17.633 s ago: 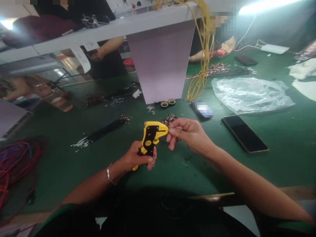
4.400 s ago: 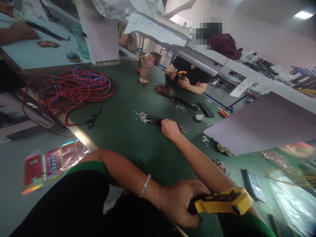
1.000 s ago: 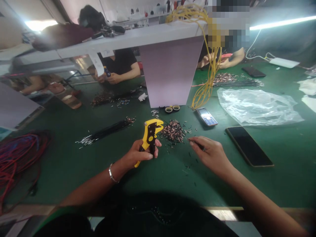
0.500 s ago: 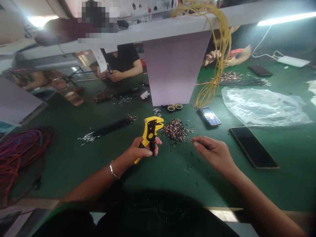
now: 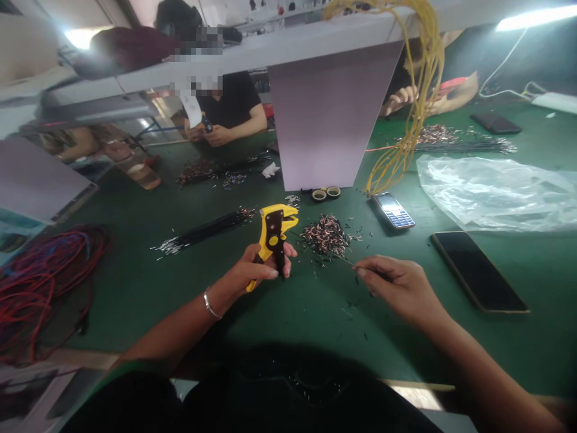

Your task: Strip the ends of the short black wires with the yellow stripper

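Note:
My left hand (image 5: 264,264) is wrapped round the handles of a yellow and black wire stripper (image 5: 273,231), its jaws pointing up and to the right. My right hand (image 5: 396,285) pinches a thin wire (image 5: 347,261) between thumb and forefinger. The wire's free end points left, over the near side of a pile of short black and copper-coloured wire offcuts (image 5: 328,234). This pile lies on the green table (image 5: 288,325), just right of the stripper. Left of the stripper is a bundle of black wires (image 5: 205,231) with bare silvery and coppery ends.
A keypad phone (image 5: 393,210), a smartphone (image 5: 480,270) and a clear plastic bag (image 5: 491,192) lie on the right. Two tape rolls (image 5: 326,193) sit by the upright panel (image 5: 329,120). Yellow wires (image 5: 424,90) hang from the shelf; red cables (image 5: 45,288) lie left. Co-workers sit opposite.
The view has swung slightly left. My right hand has drawn a little towards me, and more of the wire shows. The stripper is slightly farther from the pile.

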`<control>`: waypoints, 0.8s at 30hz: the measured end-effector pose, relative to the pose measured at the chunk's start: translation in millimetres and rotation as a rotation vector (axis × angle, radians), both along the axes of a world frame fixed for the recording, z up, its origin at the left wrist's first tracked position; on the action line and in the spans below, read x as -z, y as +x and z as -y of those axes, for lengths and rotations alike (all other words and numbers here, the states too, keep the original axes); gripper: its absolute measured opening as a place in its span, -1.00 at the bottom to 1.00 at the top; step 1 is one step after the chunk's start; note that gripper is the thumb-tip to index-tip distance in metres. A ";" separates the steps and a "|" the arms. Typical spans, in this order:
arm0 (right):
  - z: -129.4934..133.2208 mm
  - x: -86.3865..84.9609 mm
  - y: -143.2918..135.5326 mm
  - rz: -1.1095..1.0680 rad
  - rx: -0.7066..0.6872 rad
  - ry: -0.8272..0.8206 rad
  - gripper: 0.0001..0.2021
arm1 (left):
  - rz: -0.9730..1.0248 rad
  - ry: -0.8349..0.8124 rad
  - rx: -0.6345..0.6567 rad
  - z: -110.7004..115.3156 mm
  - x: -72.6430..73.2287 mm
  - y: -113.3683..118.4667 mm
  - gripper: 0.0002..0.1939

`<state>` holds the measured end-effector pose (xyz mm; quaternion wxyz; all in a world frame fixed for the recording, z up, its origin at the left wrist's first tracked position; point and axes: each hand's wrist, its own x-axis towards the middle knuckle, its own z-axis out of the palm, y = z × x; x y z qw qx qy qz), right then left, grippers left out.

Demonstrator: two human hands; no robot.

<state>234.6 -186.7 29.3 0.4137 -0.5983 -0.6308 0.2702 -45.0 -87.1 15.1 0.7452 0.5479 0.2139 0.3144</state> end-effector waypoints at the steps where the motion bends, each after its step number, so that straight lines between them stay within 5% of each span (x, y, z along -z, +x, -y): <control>1: 1.6 -2.7 -2.2 0.012 -0.014 0.011 -0.78 | 0.008 0.006 0.003 0.0 0.2 0.0 -0.56; 15: 15.1 -17.0 -8.2 0.038 -0.035 0.081 -0.79 | 0.002 0.048 -0.007 -3.2 6.8 -0.5 -0.52; 24: 13.2 -11.8 -6.2 0.002 0.070 0.028 -0.76 | 0.002 0.043 -0.013 -1.5 7.3 1.0 -0.51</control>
